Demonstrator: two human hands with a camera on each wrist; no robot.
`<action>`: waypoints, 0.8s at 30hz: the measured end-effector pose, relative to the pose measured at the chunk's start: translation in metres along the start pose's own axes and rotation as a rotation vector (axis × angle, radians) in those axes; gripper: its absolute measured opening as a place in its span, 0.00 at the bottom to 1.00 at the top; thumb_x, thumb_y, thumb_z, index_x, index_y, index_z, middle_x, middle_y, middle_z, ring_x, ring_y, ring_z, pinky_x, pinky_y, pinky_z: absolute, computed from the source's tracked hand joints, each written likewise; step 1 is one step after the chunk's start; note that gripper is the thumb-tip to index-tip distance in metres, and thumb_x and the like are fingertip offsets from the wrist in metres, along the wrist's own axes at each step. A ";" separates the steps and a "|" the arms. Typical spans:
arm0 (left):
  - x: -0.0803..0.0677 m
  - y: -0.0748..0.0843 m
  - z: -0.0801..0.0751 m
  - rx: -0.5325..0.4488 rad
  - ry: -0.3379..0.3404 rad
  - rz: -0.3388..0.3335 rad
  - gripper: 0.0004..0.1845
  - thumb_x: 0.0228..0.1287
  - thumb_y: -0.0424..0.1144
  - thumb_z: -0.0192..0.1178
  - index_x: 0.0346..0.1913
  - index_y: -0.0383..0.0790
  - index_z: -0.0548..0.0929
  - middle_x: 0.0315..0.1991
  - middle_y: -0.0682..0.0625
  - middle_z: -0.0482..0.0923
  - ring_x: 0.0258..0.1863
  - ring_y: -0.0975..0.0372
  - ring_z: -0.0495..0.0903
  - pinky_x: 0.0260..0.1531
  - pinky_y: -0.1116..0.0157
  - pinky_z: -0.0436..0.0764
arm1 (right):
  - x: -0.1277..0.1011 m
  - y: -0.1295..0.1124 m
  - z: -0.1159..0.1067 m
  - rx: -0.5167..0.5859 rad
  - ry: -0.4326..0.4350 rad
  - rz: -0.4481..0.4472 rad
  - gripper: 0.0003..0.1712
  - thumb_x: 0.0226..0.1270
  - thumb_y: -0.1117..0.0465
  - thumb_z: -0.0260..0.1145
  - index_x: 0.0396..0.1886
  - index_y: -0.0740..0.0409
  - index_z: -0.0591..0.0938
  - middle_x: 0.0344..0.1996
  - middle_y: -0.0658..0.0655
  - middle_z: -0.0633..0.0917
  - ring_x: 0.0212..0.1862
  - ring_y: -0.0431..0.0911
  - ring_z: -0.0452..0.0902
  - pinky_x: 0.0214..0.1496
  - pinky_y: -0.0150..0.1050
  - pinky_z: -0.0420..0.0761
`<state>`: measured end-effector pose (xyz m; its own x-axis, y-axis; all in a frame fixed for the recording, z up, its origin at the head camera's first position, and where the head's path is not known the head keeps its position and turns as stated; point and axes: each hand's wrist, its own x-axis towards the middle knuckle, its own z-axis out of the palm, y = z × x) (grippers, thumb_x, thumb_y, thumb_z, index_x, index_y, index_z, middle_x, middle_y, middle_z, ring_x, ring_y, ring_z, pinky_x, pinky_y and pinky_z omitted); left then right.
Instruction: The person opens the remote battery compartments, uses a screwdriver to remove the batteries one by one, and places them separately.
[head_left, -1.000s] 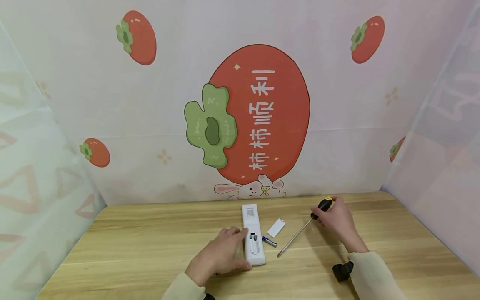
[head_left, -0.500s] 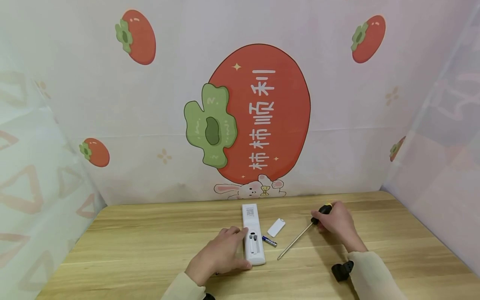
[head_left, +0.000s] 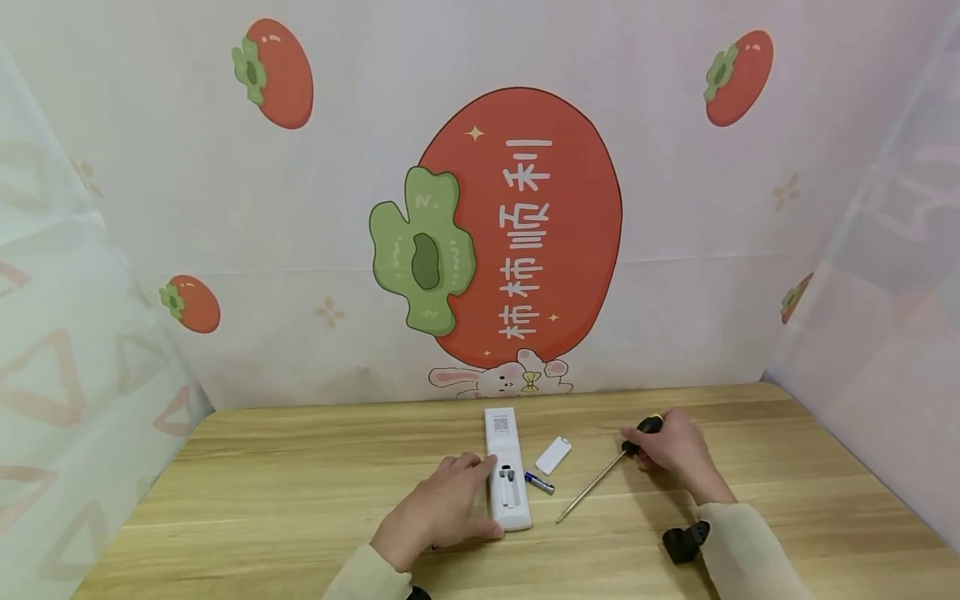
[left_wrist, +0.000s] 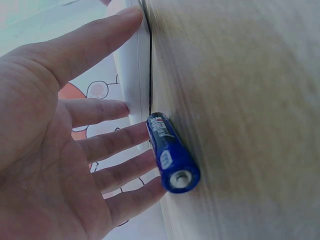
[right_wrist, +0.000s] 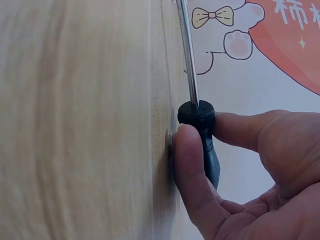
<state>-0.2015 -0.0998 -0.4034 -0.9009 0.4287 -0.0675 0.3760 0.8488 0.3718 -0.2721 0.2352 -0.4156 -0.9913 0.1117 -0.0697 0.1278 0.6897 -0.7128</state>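
sleeves frame the near edge of the wooden table (head_left: 300,500). left hand (head_left: 435,517) lies flat with straight fingers against the side of a white remote (head_left: 507,475), which lies face down with its battery bay uncovered. a blue battery (left_wrist: 172,155) lies under that palm; another battery (head_left: 538,482) lies just right of the remote, the small white cover (head_left: 553,455) beyond it. right hand (head_left: 675,454) grips the black handle of a screwdriver (head_left: 600,479), tip toward the remote.
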 end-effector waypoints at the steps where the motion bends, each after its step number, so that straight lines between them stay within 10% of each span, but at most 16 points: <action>1: 0.000 0.000 0.000 0.001 0.000 -0.001 0.47 0.52 0.56 0.77 0.72 0.38 0.72 0.63 0.42 0.74 0.63 0.47 0.72 0.57 0.47 0.78 | 0.000 0.000 0.000 -0.005 0.001 0.000 0.33 0.69 0.53 0.70 0.50 0.78 0.65 0.16 0.57 0.84 0.18 0.45 0.83 0.33 0.39 0.82; 24: -0.001 0.000 0.000 -0.011 0.007 0.000 0.48 0.52 0.56 0.77 0.73 0.38 0.72 0.63 0.42 0.74 0.63 0.46 0.71 0.55 0.44 0.79 | -0.001 -0.001 0.004 0.049 -0.022 -0.012 0.27 0.70 0.55 0.69 0.46 0.76 0.69 0.16 0.55 0.84 0.17 0.44 0.83 0.25 0.34 0.82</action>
<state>-0.2009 -0.1002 -0.4039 -0.9025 0.4264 -0.0614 0.3735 0.8455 0.3815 -0.2717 0.2318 -0.4176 -0.9933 0.0874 -0.0758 0.1146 0.6552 -0.7467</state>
